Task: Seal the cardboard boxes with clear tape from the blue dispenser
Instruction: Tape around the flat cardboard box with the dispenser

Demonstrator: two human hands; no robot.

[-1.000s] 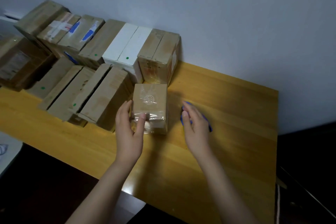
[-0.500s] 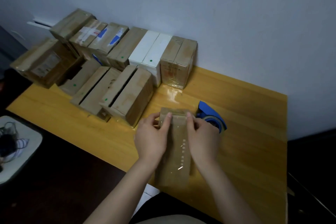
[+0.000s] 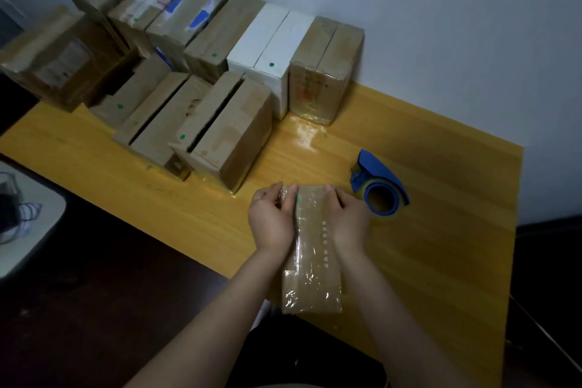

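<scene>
1. Grey surface: far left, off the table. Dark cords lie on it, too blurred to identify.
2. Table: yellow wood, set against a pale wall.
3. Large box: brown, at the table's back left corner, with a pale label on top.
4. Back row: boxes side by side along the wall. Two carry blue marks. Toward the right is a white pair. The end box at the far right is brown and glossy with tape. Tape sheen lies on the table in front of it.
5. Front row: brown boxes side by side, just in front of the back row. Two show dark open seams along their tops, and several bear small green dots.
6. Left hand: grasps the left side of the box, fingers curled over its far left corner.
7. Box: long, narrow and brown, wrapped in wrinkled clear tape. It lies lengthwise between the hands, with its near end at the table's front edge. Whether it rests on the table or is lifted cannot be told.
8. Right hand: grasps the right side of the box, fingertips on its far end.
9. Dispenser: blue, loaded with a clear tape roll. It lies on the table just beyond and to the right of the right hand, apart from the box. No hand holds it.
</scene>
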